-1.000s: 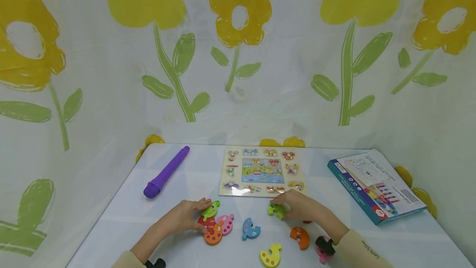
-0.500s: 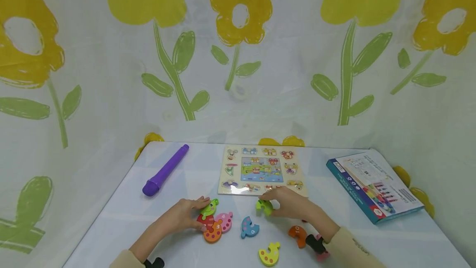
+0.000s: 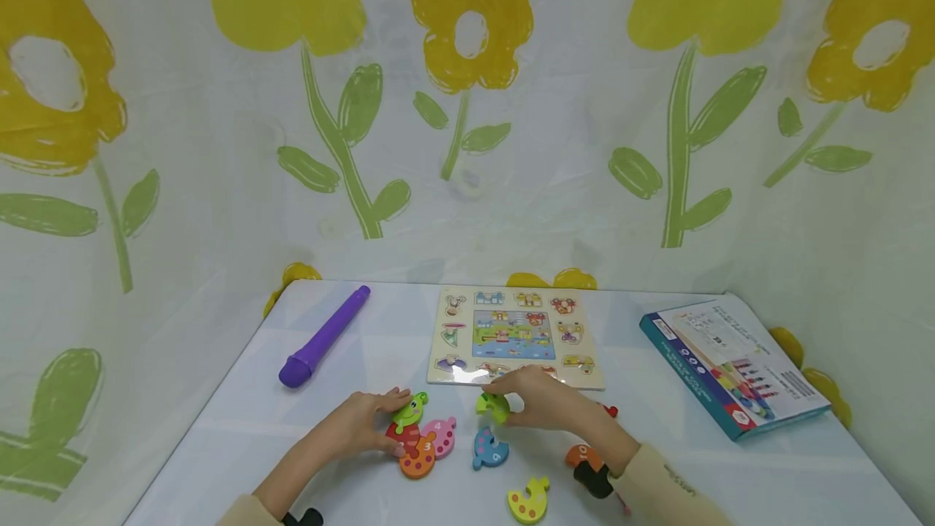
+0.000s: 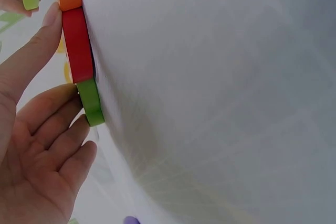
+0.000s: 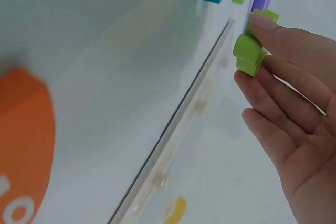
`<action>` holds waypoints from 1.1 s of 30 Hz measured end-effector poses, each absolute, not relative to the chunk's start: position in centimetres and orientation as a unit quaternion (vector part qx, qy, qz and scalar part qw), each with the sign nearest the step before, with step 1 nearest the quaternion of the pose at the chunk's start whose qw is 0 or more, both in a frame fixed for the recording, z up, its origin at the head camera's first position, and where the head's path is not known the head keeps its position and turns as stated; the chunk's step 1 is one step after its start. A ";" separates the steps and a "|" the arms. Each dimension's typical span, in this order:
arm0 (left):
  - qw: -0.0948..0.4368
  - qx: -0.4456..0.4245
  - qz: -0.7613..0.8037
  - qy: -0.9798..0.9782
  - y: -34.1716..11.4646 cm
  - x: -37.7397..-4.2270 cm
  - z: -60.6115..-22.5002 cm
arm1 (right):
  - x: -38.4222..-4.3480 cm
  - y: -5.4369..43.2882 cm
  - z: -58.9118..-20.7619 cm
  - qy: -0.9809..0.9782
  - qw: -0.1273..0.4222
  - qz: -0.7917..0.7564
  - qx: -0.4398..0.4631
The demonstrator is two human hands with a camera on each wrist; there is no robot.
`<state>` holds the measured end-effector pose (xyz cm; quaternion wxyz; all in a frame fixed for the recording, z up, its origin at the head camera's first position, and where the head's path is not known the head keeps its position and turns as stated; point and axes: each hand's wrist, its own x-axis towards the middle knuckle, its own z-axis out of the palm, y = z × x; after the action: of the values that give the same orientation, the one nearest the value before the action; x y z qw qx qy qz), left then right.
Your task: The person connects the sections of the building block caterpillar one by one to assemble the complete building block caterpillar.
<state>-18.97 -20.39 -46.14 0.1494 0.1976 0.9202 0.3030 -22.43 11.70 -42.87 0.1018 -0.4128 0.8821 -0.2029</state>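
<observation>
My left hand [image 3: 356, 426] holds several joined puzzle pieces on the white table, its fingers at the green head piece [image 3: 411, 412] with a face. Its thumb lies where the red piece [image 4: 77, 45] meets the orange piece numbered 3 [image 3: 418, 463]. A pink piece numbered 4 [image 3: 441, 435] is joined on their right. My right hand [image 3: 546, 403] pinches a light green puzzle piece [image 5: 249, 52] between thumb and fingers, above a blue piece numbered 6 [image 3: 490, 450]. Nearer to me lies a yellow piece [image 3: 528, 502]. The right forearm partly hides an orange piece numbered 10 [image 3: 582, 454].
Behind the hands lies a wooden picture board [image 3: 443, 351]. A purple microphone-shaped object [image 3: 325, 338] is at the left, a flat box [image 3: 738, 364] at the right. Beside the right forearm a bit of a red piece [image 3: 610, 411] shows.
My right hand has moved left with the light green piece, toward the joined pieces and over the blue one. The left hand has stayed in place.
</observation>
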 end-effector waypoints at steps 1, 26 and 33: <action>0.149 0.198 0.303 0.920 -20.4 -18.9 -46.2 | -22.4 11.5 -42.9 0.880 0.102 -0.206 -0.415; 0.141 0.205 0.298 0.922 -20.2 -19.0 -46.1 | -21.5 7.4 -43.5 0.893 0.126 -0.242 -0.358; 0.142 0.204 0.302 0.920 -20.3 -19.0 -46.1 | -21.3 6.2 -43.4 0.902 0.138 -0.239 -0.331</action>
<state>-18.98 -20.34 -46.14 0.1416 0.2041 0.9203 0.3021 -21.32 6.22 -43.35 0.1378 -0.3309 0.9024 -0.2391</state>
